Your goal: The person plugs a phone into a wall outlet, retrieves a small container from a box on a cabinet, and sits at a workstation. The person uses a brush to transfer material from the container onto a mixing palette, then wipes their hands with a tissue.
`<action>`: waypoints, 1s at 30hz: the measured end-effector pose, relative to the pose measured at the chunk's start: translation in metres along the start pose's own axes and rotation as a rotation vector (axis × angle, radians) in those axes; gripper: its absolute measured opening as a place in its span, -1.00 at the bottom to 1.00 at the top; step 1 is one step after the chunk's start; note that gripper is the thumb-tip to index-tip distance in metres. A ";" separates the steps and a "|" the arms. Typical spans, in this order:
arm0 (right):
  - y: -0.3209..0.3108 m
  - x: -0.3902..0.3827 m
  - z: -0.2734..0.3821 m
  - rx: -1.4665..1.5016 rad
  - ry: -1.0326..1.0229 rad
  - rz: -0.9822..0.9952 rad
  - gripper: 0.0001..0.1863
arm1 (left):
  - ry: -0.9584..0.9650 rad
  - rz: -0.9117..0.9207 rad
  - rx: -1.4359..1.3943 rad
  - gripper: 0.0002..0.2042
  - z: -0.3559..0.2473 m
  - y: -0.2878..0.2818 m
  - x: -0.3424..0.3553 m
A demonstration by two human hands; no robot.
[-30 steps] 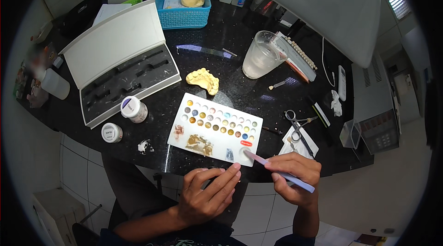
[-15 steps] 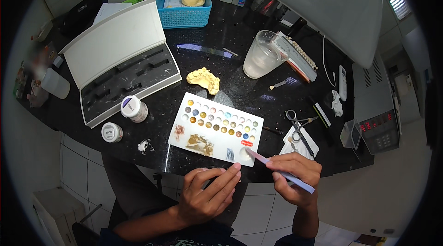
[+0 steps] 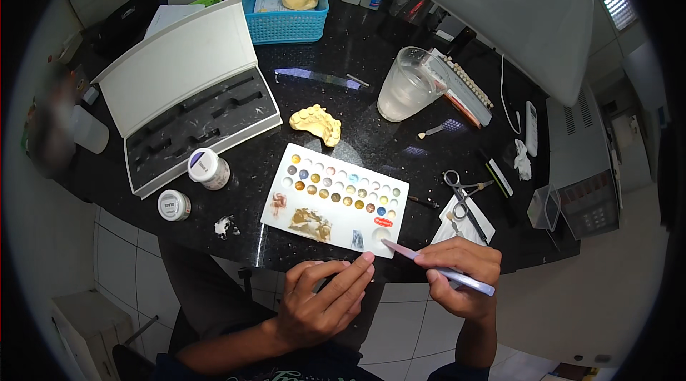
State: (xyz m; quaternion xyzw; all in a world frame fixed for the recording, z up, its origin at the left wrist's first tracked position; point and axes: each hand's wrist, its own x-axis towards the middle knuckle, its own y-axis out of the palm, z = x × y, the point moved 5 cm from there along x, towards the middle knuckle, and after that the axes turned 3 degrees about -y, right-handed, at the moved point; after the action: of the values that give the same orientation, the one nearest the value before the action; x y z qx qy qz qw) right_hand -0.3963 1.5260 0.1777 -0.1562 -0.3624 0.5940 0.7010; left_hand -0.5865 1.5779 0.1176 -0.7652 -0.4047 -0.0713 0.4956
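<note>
My right hand [image 3: 466, 274] pinches a slim lilac-handled tool [image 3: 446, 270], its tip at the pale round well [image 3: 382, 235] in the lower right corner of a white palette [image 3: 343, 227]. I cannot make out the kind of tip. Rows of coloured wells and smears of brown and reddish paste mark the palette. My left hand [image 3: 325, 306] rests at the table's front edge just below the palette, fingers bent and close together; whatever they hold is hidden. A yellowish dental model [image 3: 316, 124] lies behind the palette.
Two jars, a purple-labelled one [image 3: 208, 169] and a white-lidded one [image 3: 174, 205], stand left, before an open case [image 3: 200, 106]. A glass of cloudy water [image 3: 407, 88] stands behind right. Scissors-like forceps [image 3: 461, 195] lie on tissue. A blue basket [image 3: 286, 27] holds another model.
My right hand has shifted slightly right, and the tool's tip has moved a little lower at the pale well. My left hand stays in place.
</note>
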 end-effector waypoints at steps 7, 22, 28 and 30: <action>0.000 0.008 0.005 0.009 -0.017 0.048 -0.78 | -0.005 -0.009 0.006 -0.64 0.001 0.000 0.000; -0.003 0.000 0.003 -0.015 0.006 0.026 -0.79 | -0.026 -0.034 -0.010 -0.64 0.000 0.001 0.002; -0.007 0.000 0.005 -0.075 0.000 0.067 -0.76 | -0.019 -0.044 0.008 -0.66 0.000 0.002 0.000; -0.011 0.000 0.006 -0.061 0.005 0.028 -0.76 | -0.020 -0.051 0.014 -0.66 0.000 0.002 0.000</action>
State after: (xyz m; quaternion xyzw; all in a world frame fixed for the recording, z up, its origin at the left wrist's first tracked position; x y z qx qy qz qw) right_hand -0.3927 1.5216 0.1888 -0.1840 -0.3767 0.5920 0.6883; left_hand -0.5855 1.5777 0.1160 -0.7519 -0.4294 -0.0734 0.4950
